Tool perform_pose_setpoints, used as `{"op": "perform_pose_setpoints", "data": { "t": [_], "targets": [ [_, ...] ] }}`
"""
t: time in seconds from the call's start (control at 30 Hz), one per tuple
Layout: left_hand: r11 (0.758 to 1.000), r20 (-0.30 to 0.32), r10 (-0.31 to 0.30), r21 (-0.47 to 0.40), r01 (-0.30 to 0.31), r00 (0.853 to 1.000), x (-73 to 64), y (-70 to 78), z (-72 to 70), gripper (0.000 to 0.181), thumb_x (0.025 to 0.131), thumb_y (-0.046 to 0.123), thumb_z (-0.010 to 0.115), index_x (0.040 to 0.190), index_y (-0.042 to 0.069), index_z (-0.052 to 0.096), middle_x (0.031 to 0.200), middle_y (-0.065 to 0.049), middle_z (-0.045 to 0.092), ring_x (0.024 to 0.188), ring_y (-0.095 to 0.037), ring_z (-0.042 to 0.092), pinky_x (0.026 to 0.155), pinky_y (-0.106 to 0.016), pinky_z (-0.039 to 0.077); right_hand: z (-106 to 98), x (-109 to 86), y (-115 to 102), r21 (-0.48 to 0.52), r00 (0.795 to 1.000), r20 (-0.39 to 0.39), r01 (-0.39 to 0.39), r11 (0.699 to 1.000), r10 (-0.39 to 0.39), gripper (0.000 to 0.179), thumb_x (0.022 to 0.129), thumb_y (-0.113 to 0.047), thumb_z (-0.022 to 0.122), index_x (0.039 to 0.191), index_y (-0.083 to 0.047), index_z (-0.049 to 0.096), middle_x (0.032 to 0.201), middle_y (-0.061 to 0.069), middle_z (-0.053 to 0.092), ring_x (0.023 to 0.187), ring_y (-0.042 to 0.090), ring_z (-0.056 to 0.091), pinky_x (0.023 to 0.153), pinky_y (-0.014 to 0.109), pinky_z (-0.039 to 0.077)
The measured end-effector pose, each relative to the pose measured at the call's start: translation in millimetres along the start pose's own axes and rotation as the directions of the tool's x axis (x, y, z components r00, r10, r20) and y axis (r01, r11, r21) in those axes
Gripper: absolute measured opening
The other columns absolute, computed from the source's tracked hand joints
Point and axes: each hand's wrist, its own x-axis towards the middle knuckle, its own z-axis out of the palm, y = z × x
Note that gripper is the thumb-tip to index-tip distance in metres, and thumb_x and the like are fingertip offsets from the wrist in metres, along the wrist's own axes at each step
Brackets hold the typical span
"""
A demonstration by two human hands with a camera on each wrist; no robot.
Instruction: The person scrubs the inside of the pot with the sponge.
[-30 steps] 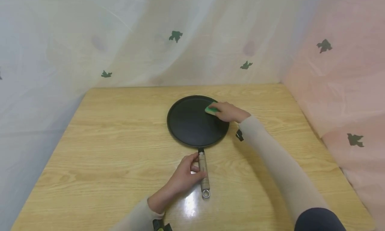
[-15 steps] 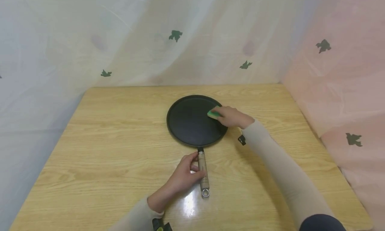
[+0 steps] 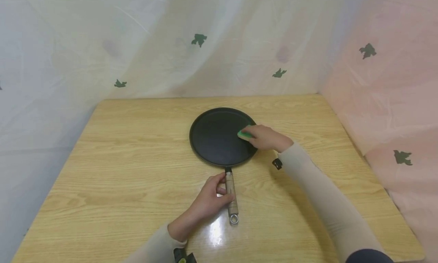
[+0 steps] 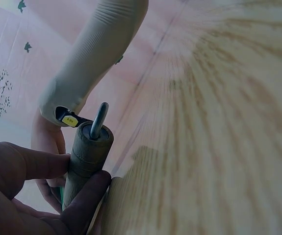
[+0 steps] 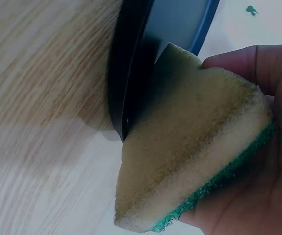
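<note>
A flat black frying pan [image 3: 219, 137] lies on the wooden table, its wooden handle [image 3: 231, 192] pointing toward me and ending in a metal ring [image 3: 234, 219]. My left hand [image 3: 210, 200] grips that handle from the left; the left wrist view shows thumb and fingers around the handle [image 4: 87, 156]. In my right hand [image 3: 265, 137] is a sponge [image 3: 245, 135], held over the right side of the pan. Up close, the sponge [image 5: 190, 132] has a yellowish foam side and a green scouring layer against the palm. Its foam overlaps the pan's rim [image 5: 126, 73] in the right wrist view.
The wood-grain table [image 3: 130, 171] extends around the pan on every side. Behind it hangs a pale curtain [image 3: 154, 46] with green leaf-like shapes, and a pink curtain [image 3: 386, 103] borders the right edge.
My right hand has slid the sponge toward me and slightly right along the pan's right side. The left hand keeps its hold on the handle, and the pan has barely shifted.
</note>
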Motion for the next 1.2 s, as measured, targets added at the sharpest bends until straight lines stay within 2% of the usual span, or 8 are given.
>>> {"op": "perform_pose_setpoints", "data": {
  "t": [0.23,0.47,0.8,1.07,1.2],
  "targets": [
    [1.0,0.006,-0.008,-0.006,0.008,1.0,-0.6,0.1,0.0,0.075,0.091,0.003,0.076,0.152,-0.017,0.038,0.137,-0.028,0.049,0.1,-0.025,0.068,0.077,-0.022,0.055,5,-9.3,-5,0.003,1.0,-0.006,0.016,1.0,-0.016,0.042,0.112,-0.02,0.05,0.147,0.003,0.057,0.151,0.024,0.055,0.146,0.046,0.043,0.121,0.06,0.032],
    [1.0,0.004,-0.018,-0.012,0.018,1.0,-1.3,1.3,0.3,0.075,0.091,0.003,0.076,0.152,-0.017,0.038,0.137,-0.027,0.05,0.1,-0.025,0.067,0.077,-0.022,0.055,13,-17.5,-10,-0.017,0.998,-0.042,0.039,0.999,-0.04,0.041,0.112,-0.022,0.051,0.144,0.003,0.059,0.147,0.025,0.058,0.144,0.048,0.045,0.12,0.062,0.034],
    [1.0,-0.002,-0.02,-0.018,0.02,1.0,-0.9,2.1,0.4,0.075,0.091,0.002,0.077,0.151,-0.017,0.038,0.136,-0.027,0.05,0.1,-0.025,0.068,0.076,-0.022,0.056,24,-32.6,-21,-0.052,0.994,-0.035,0.099,0.994,-0.101,0.041,0.112,-0.021,0.049,0.144,0.004,0.059,0.147,0.027,0.058,0.144,0.053,0.041,0.116,0.068,0.035],
    [1.0,-0.001,-0.013,-0.02,0.013,1.0,-0.5,2.3,0.1,0.075,0.09,0.002,0.076,0.151,-0.018,0.037,0.136,-0.028,0.049,0.101,-0.026,0.068,0.076,-0.021,0.056,32,-43.2,-29,-0.161,0.995,-0.023,0.093,0.983,-0.098,0.047,0.102,-0.008,0.055,0.147,0.004,0.057,0.154,0.03,0.049,0.144,0.054,0.041,0.105,0.078,0.039],
    [1.0,-0.005,-0.011,-0.014,0.011,1.0,-0.2,1.2,0.2,0.075,0.09,0.003,0.076,0.151,-0.018,0.037,0.136,-0.028,0.05,0.102,-0.027,0.068,0.077,-0.021,0.055,36,-45.2,-32,-0.161,0.993,-0.029,0.105,0.981,-0.111,0.047,0.1,-0.006,0.056,0.146,0.003,0.058,0.153,0.031,0.05,0.143,0.055,0.042,0.104,0.079,0.039]
  ]
}}
